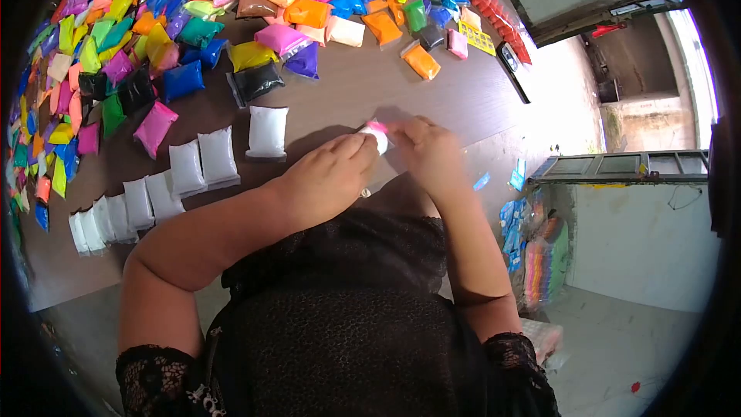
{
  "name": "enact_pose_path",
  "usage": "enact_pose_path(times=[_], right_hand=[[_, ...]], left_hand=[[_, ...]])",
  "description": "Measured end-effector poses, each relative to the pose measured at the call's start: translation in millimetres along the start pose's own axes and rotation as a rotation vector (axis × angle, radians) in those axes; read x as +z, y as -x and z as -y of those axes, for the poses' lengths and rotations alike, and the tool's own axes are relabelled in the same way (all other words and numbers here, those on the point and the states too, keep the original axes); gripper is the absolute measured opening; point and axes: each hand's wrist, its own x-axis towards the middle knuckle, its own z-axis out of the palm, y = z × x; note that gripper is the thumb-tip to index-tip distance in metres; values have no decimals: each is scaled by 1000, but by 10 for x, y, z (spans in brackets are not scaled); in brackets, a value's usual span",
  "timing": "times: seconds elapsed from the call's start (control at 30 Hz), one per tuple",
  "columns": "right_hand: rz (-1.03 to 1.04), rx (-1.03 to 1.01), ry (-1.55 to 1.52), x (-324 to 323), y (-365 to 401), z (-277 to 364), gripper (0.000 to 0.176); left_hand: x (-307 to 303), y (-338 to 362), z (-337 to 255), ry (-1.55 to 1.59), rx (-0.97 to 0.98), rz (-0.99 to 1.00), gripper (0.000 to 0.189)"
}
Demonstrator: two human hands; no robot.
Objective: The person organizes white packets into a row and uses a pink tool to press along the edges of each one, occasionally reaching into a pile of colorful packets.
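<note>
A small white item point(376, 137) with a pink part at its top sits between my two hands near the table's front edge. My left hand point(333, 175) is wrapped round it from the left. On its right side, my right hand point(423, 147) has its fingers drawn together at the pink part; motion blurs them, and what they pinch is too small to name. Just left of my left hand, a white packet point(268, 132) lies flat on the brown table point(340, 96). More white packets point(217, 156) run in a row toward the lower left.
Many coloured packets point(185, 79) are heaped across the back and left of the table. At the back right lie a bag of red pieces point(498, 19), a yellow tray point(476, 38) and a black object point(513, 69). Blue wrappers point(512, 224) are at the lower right.
</note>
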Motion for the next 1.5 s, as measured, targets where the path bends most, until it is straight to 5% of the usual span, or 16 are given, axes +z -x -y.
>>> enact_pose_path(times=[0.3, 0.43, 0.5, 0.63, 0.83, 0.93, 1.0, 1.07, 1.2, 1.3, 1.37, 1.43, 1.5], right_hand=[[-49, 20, 137, 38, -35, -27, 14], [-185, 161, -97, 1, 11, -98, 16], [-239, 258, -221, 20, 93, -97, 17], [-113, 319, -374, -29, 282, 41, 18], [-52, 136, -188, 223, 358, 75, 14], [-63, 145, -242, 240, 263, -163, 15], [-63, 393, -91, 41, 131, -111, 20], [-197, 250, -169, 155, 147, -414, 18], [-136, -1, -123, 62, 292, 89, 15], [-100, 203, -77, 89, 170, 87, 17], [-173, 131, -19, 270, 58, -277, 18], [-276, 179, -246, 326, -30, -488, 15], [-276, 284, -536, 395, -70, -576, 19]], left_hand=[[37, 11, 4, -52, 18, -16, 38], [5, -10, 1, 93, -61, 51, 37], [-45, -14, 15, 133, -70, -153, 32], [17, -17, 71, 126, 107, -41, 22], [67, -39, 50, 149, 51, -156, 16], [10, -40, 58, 204, 24, -73, 22], [4, -34, 106, 201, 80, -57, 24], [1, -13, 119, 218, 80, -38, 25], [17, -17, 132, 211, 118, -90, 24], [54, -32, 132, 202, 90, -66, 25], [55, -33, 164, 224, 91, -46, 29], [31, -31, 135, 239, 85, -28, 34], [-22, -52, 65, 398, -40, -221, 52]])
